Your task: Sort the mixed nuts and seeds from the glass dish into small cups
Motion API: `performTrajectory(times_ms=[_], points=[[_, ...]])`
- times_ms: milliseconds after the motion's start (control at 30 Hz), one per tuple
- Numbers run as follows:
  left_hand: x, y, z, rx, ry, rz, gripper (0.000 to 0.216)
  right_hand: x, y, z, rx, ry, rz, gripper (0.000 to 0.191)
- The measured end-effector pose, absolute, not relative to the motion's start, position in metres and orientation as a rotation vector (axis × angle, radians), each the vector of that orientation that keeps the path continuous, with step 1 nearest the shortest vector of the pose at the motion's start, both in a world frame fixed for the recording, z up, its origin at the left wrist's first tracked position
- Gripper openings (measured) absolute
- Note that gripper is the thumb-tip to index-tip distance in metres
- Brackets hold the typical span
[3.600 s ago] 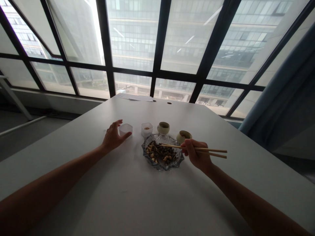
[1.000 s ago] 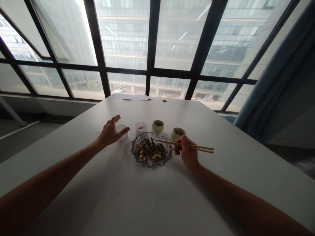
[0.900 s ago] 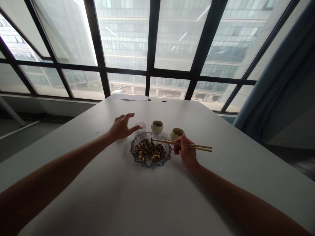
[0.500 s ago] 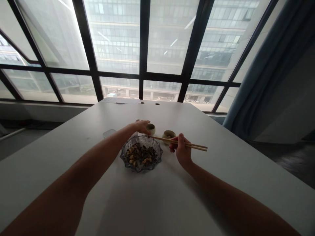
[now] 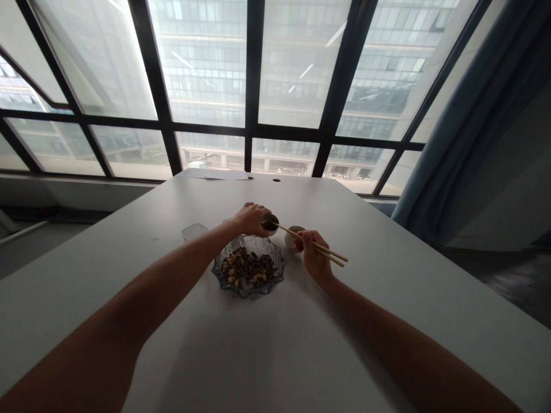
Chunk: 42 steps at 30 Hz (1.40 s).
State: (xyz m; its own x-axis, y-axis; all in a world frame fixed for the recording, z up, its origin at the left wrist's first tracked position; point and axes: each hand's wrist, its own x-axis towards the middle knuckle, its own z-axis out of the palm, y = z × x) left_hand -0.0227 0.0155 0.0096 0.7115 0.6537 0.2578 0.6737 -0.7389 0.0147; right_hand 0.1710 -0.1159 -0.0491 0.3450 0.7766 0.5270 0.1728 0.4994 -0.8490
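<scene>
My left hand (image 5: 248, 218) is wrapped round a small beige cup (image 5: 270, 223) just behind a scalloped glass dish (image 5: 248, 268) of dark seeds and pale nuts. My right hand (image 5: 310, 254) grips a pair of wooden chopsticks (image 5: 321, 248), whose tips reach the rim of that cup. A second beige cup (image 5: 293, 234) stands right beside my right hand's fingers. One small clear plastic box (image 5: 194, 232) sits to the left of my forearm. Another small box seen earlier is hidden behind my left hand.
All of this lies on a wide white table (image 5: 387, 275) that runs to a tall window wall. Papers (image 5: 217, 174) lie at the table's far edge, next to a small round hole (image 5: 276, 180). A blue-grey curtain (image 5: 465, 115) hangs at the right.
My left hand left the clear box, swept right across the dish and closed on the beige cup. The chopstick tips swung from above the dish up to the cup's rim.
</scene>
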Motion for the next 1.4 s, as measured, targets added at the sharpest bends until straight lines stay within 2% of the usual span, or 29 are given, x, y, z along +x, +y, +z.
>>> performTrajectory(times_ms=[233,467,667,767,867,1067,1267,1400], points=[[-0.018,0.021,0.008,-2.803,-1.295,-0.248,0.074,0.171,-0.125,-0.034,-0.973,-1.163,0.402,0.061],[-0.029,0.016,0.009,-2.839,-1.456,-0.138,0.087,0.169,-0.148,0.002,-0.937,-1.37,0.415,0.072],[-0.094,-0.017,0.009,-2.68,-1.353,-0.701,0.067,0.164,-0.16,0.023,-0.977,-1.734,0.439,0.067],[-0.137,-0.038,-0.007,-2.476,-1.412,-1.001,0.058,0.16,-0.16,0.018,-0.95,-1.911,0.494,0.059],[-0.172,-0.056,-0.03,-2.309,-1.512,-1.179,0.054,0.158,-0.156,0.007,-0.952,-1.863,0.468,0.051],[-0.193,-0.068,-0.054,-2.144,-1.738,-1.428,0.067,0.156,-0.151,-0.011,-0.982,-1.439,0.477,0.056],[-0.19,-0.066,-0.063,-2.232,-1.998,-1.612,0.09,0.157,-0.146,-0.035,-1.031,-1.514,0.532,0.049],[-0.194,-0.065,-0.064,-2.254,-2.2,-1.532,0.101,0.158,-0.146,-0.043,-1.077,-1.552,0.538,0.046]])
